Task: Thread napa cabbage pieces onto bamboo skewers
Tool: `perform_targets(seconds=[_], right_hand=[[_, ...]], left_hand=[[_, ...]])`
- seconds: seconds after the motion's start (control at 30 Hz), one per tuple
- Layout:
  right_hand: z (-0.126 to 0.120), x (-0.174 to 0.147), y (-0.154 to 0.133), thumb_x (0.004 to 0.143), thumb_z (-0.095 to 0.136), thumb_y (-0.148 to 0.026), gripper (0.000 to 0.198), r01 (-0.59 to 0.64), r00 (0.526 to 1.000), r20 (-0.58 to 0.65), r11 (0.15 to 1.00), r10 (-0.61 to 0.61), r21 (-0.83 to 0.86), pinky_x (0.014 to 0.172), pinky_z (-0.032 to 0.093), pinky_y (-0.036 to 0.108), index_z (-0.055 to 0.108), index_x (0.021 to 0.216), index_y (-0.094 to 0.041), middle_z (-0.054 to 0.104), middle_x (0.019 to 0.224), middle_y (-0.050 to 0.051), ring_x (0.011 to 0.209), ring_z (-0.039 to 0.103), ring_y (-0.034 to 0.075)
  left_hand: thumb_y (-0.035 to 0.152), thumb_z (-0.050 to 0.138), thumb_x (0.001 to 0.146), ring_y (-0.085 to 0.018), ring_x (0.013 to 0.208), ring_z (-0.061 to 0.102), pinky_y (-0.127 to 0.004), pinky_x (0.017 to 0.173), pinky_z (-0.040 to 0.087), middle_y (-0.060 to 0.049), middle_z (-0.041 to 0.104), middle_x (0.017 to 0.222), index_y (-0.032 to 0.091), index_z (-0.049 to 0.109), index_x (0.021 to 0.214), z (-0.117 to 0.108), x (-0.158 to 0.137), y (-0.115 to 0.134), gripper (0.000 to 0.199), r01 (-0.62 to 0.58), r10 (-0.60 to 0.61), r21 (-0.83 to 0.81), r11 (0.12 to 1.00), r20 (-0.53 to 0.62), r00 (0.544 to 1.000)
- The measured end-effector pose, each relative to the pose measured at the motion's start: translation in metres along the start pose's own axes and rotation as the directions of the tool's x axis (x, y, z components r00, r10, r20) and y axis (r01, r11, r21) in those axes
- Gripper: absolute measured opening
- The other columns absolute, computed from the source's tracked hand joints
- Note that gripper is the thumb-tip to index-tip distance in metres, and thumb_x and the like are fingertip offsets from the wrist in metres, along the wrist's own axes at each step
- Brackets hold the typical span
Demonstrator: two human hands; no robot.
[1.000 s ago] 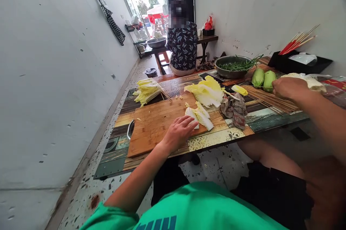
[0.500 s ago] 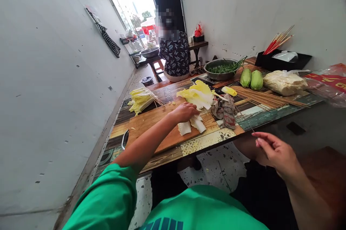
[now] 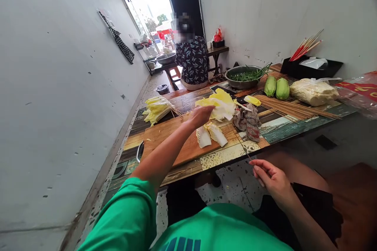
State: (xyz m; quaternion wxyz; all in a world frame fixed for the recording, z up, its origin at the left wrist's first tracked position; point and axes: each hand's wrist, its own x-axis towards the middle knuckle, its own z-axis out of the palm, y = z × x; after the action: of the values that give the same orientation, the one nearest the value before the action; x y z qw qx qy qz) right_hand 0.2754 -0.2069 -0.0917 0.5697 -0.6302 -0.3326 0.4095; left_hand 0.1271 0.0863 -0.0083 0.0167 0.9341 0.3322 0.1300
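My right hand is closed in a pinch on a thin bamboo skewer, held in front of the table edge and pointing up to the left. My left hand reaches over the wooden cutting board at the near side of a pile of yellow-white cabbage leaves. Its fingers are mostly hidden behind the back of the hand, so their grip does not show. Two cut cabbage pieces lie side by side on the board, just below my left hand. Skewered cabbage is stacked at the board's far left.
Right of the board lie a crumpled cloth, a small cabbage heart and loose skewers. Behind are a metal bowl of greens, two green squashes, a bagged pale food and a black tray. A person sits beyond.
My left hand has lifted off the two cut pieces and shifted up toward the leaf pile. My right hand has come left and lower with the skewer, closer to the board.
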Motion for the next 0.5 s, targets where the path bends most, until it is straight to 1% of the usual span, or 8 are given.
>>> perform_targets(seconds=[0.07, 0.17, 0.23, 0.27, 0.33, 0.37, 0.43, 0.5], right_hand=[[0.002, -0.004, -0.01, 0.066, 0.077, -0.058, 0.045, 0.018, 1.0, -0.009, 1.0, -0.018, 0.013, 0.046, 0.038, 0.024, 0.073, 0.086, -0.017, 0.057, 0.059, 0.0, 0.052, 0.048, 0.012], [0.012, -0.002, -0.028, 0.066, 0.079, -0.056, 0.044, 0.028, 1.0, 0.013, 0.998, -0.028, 0.05, 0.045, 0.035, 0.023, 0.073, 0.085, -0.017, 0.058, 0.061, 0.0, 0.052, 0.045, 0.01], [0.025, 0.005, -0.039, 0.068, 0.077, -0.059, 0.049, 0.01, 0.997, 0.074, 0.997, -0.016, 0.083, 0.041, 0.027, 0.023, 0.073, 0.092, -0.017, 0.059, 0.063, -0.001, 0.045, 0.037, 0.007], [0.032, 0.009, -0.043, 0.067, 0.076, -0.062, 0.052, -0.005, 0.994, 0.112, 0.995, -0.006, 0.096, 0.04, 0.024, 0.023, 0.073, 0.093, -0.016, 0.058, 0.062, -0.001, 0.043, 0.032, 0.006], [0.047, 0.016, -0.047, 0.067, 0.074, -0.066, 0.053, -0.032, 0.984, 0.176, 0.993, 0.012, 0.112, 0.039, 0.019, 0.023, 0.07, 0.082, -0.016, 0.051, 0.053, -0.004, 0.04, 0.026, 0.005], [0.054, 0.019, -0.047, 0.067, 0.073, -0.068, 0.052, -0.044, 0.98, 0.198, 0.992, 0.02, 0.116, 0.039, 0.017, 0.023, 0.067, 0.074, -0.017, 0.044, 0.047, -0.006, 0.039, 0.024, 0.005], [0.062, 0.019, -0.044, 0.068, 0.071, -0.07, 0.052, -0.064, 0.973, 0.229, 0.991, 0.036, 0.116, 0.039, 0.014, 0.023, 0.06, 0.065, -0.019, 0.031, 0.041, -0.009, 0.038, 0.021, 0.005], [0.064, 0.013, -0.041, 0.07, 0.07, -0.069, 0.051, -0.08, 0.965, 0.257, 0.991, 0.051, 0.106, 0.039, 0.013, 0.023, 0.059, 0.065, -0.019, 0.028, 0.042, -0.01, 0.039, 0.019, 0.005]], left_hand=[[0.02, 0.032, 0.1, -0.02, 0.099, 0.069, -0.031, 0.088, 0.051, -0.012, 0.074, 0.112, 0.014, 0.065, 0.126, -0.012, -0.013, 0.005, 0.042, 0.086, -0.087, -0.009, 0.996, -0.112, 0.99], [0.023, 0.033, 0.1, -0.019, 0.089, 0.07, -0.03, 0.081, 0.053, -0.011, 0.076, 0.1, 0.012, 0.067, 0.118, -0.017, -0.057, 0.028, 0.04, 0.136, -0.141, -0.039, 0.99, -0.232, 0.963], [0.024, 0.039, 0.099, -0.019, 0.081, 0.071, -0.029, 0.076, 0.055, -0.01, 0.077, 0.096, 0.015, 0.067, 0.12, -0.008, -0.095, 0.052, 0.036, 0.054, -0.081, -0.085, 0.995, -0.355, 0.932], [0.023, 0.04, 0.099, -0.019, 0.078, 0.072, -0.029, 0.074, 0.056, -0.01, 0.077, 0.094, 0.014, 0.065, 0.123, -0.001, -0.114, 0.065, 0.036, -0.013, -0.018, -0.078, 0.997, -0.387, 0.922], [0.019, 0.041, 0.098, -0.021, 0.091, 0.073, -0.032, 0.082, 0.057, -0.012, 0.077, 0.104, 0.013, 0.062, 0.127, 0.013, -0.146, 0.087, 0.036, -0.184, 0.145, -0.064, 0.981, -0.393, 0.908], [0.017, 0.042, 0.098, -0.022, 0.098, 0.072, -0.034, 0.086, 0.057, -0.013, 0.076, 0.109, 0.013, 0.06, 0.128, 0.018, -0.159, 0.095, 0.036, -0.234, 0.188, -0.07, 0.97, -0.4, 0.897], [0.017, 0.046, 0.097, -0.023, 0.109, 0.069, -0.038, 0.094, 0.056, -0.014, 0.073, 0.118, 0.014, 0.06, 0.129, 0.022, -0.178, 0.104, 0.035, -0.283, 0.206, -0.126, 0.951, -0.425, 0.882], [0.028, 0.058, 0.094, -0.025, 0.115, 0.066, -0.041, 0.101, 0.052, -0.014, 0.07, 0.124, 0.017, 0.06, 0.13, 0.02, -0.19, 0.105, 0.037, -0.281, 0.138, -0.271, 0.921, -0.446, 0.884]])
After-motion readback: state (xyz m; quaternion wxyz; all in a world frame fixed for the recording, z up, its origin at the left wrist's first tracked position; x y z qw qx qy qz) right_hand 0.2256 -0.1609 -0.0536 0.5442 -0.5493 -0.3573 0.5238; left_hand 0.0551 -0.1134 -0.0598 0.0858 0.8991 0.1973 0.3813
